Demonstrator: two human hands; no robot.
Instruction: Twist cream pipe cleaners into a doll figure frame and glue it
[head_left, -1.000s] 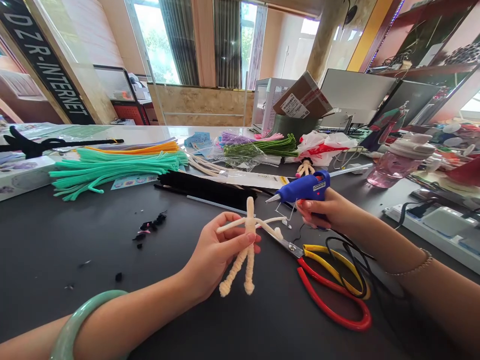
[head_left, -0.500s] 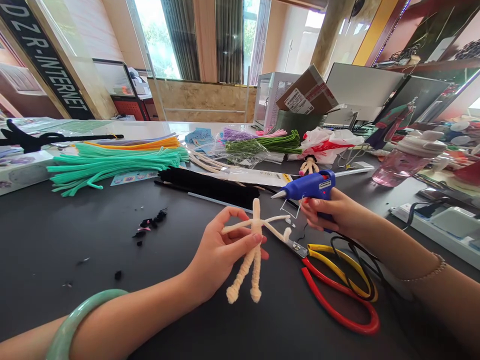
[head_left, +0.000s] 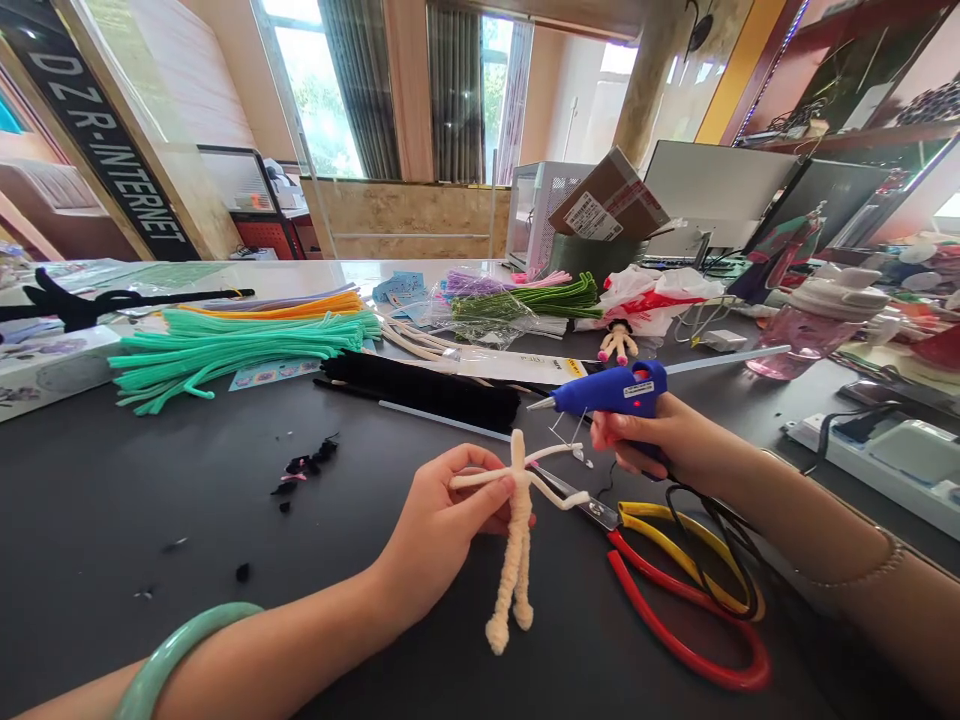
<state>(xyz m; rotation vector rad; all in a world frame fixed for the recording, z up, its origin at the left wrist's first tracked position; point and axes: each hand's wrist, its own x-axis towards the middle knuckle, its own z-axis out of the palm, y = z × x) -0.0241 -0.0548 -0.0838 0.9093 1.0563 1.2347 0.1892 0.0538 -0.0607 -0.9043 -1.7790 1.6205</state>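
Observation:
Between the thumb and fingers of my left hand (head_left: 457, 510) is a cream pipe-cleaner doll (head_left: 519, 520), held upright by its torso. Its head stub points up, thin arms stick out to both sides, and two wrapped legs with knobbed feet hang down. My right hand (head_left: 637, 435) grips a blue glue gun (head_left: 611, 390) by its handle, its nozzle pointing left, just above and right of the doll's head. A clear glue stick (head_left: 727, 360) juts from the gun's back. Scissors (head_left: 690, 590) with red and yellow handles lie below the gun, their blades partly behind the doll.
Black pipe cleaners (head_left: 427, 390) lie behind the doll, with a mint-green bundle (head_left: 240, 345) to their left. Black scraps (head_left: 304, 465) dot the table at left. A second small doll (head_left: 618, 342) sits by a plastic bag (head_left: 660, 290). A pink bottle (head_left: 817, 320) and a power strip (head_left: 892, 445) are at right.
The doll has turned slightly, its legs swinging to the right and closer together. My left fingers sit higher on its torso. The glue gun has shifted a little left towards the doll's head.

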